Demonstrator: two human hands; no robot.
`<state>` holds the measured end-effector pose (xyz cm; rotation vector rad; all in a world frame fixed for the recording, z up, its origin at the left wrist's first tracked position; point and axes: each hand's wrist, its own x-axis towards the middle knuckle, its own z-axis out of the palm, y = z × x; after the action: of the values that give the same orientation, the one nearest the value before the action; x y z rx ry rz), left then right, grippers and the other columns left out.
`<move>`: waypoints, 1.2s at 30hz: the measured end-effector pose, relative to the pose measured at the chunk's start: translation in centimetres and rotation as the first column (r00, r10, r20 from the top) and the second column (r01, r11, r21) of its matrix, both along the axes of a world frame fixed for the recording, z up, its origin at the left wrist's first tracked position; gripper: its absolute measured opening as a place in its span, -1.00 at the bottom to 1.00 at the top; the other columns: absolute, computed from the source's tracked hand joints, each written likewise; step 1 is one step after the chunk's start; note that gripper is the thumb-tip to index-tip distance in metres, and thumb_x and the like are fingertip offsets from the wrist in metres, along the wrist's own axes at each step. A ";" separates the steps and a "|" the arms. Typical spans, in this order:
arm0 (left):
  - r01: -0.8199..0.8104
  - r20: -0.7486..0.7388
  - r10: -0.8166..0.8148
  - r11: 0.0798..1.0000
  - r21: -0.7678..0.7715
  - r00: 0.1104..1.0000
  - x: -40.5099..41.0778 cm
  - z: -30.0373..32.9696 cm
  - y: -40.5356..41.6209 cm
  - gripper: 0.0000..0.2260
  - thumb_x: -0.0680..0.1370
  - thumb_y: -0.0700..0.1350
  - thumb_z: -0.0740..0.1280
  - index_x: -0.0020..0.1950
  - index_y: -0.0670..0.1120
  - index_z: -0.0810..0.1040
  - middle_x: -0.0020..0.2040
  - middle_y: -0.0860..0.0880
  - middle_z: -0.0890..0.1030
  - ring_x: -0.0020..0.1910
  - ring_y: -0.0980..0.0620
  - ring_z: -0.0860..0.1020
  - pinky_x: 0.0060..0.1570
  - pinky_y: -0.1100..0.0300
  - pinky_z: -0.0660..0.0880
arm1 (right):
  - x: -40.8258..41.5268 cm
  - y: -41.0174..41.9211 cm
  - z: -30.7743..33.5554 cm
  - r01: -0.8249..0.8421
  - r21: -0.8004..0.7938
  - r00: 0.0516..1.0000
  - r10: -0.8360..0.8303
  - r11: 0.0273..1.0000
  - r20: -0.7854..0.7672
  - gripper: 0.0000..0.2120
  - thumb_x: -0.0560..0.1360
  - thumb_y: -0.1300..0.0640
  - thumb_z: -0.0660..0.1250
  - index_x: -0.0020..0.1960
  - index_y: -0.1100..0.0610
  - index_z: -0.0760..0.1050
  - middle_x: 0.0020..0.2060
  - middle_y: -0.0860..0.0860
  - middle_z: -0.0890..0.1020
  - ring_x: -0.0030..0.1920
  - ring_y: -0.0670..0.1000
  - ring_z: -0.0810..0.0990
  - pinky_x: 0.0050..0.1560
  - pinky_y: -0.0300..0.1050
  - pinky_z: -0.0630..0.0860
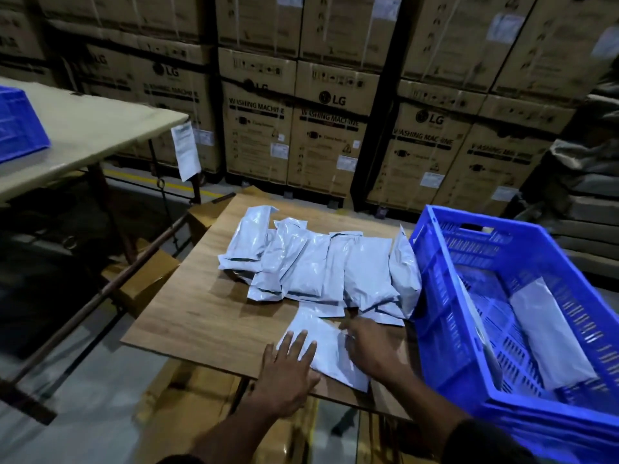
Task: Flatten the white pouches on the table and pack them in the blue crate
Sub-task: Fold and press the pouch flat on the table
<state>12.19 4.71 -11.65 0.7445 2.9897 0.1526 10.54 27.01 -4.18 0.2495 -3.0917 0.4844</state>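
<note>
Head view, both hands, left and right, pressing flat-fingered on glossy white pouch, slatted blue crate beside.

one white pouch lies flat at the table's near edge; a heap of pouches beside the blue crate, which holds perhaps one pouch.

Two hands, two blue crates, two tables; roughly ten white pouches, two inside the near crate.

Glossy white plastic pouches, matt wood-grain table, perforated blue plastic crate.
</note>
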 end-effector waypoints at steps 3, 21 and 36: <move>-0.019 -0.021 0.019 1.000 0.016 1.000 0.7 1.0 0.7 -0.52 0.49 0.26 0.14 0.20 0.06 0.67 0.26 -0.06 0.63 0.23 -0.15 0.61 0.03 -0.24 0.58 | 1.4 -2.2 -2.6 -0.057 0.069 0.995 0.052 0.996 0.080 -0.40 0.52 -0.15 0.01 0.34 0.18 0.50 0.26 0.16 0.59 0.24 0.20 0.57 0.19 0.07 0.50; 0.026 -0.011 -0.026 0.998 0.053 1.000 1.2 -0.6 0.3 -0.47 0.63 0.23 0.05 0.47 0.03 0.51 0.45 0.04 0.50 0.42 -0.21 0.47 0.40 -0.20 0.15 | 5.7 -3.9 -6.1 -0.069 0.276 0.965 -0.006 0.959 0.261 -0.45 0.68 -0.13 -0.20 0.54 0.00 0.29 0.50 -0.11 0.37 0.50 0.09 0.29 0.40 0.20 0.24; -0.044 -0.057 0.049 0.995 0.086 0.997 1.9 -1.3 0.2 -0.42 0.59 0.12 0.07 0.50 -0.17 0.44 0.53 -0.23 0.38 0.52 -0.29 0.32 0.42 -0.24 0.16 | 6.4 -3.9 -5.4 0.028 0.258 0.977 -0.081 0.966 0.196 -0.19 0.44 -0.35 -0.48 0.61 -0.02 -0.29 0.56 -0.15 -0.33 0.56 0.12 -0.38 0.52 0.20 -0.24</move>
<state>14.12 4.95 -12.92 0.6989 3.0749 0.2660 16.97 23.15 -9.59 0.1190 -3.3505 0.1163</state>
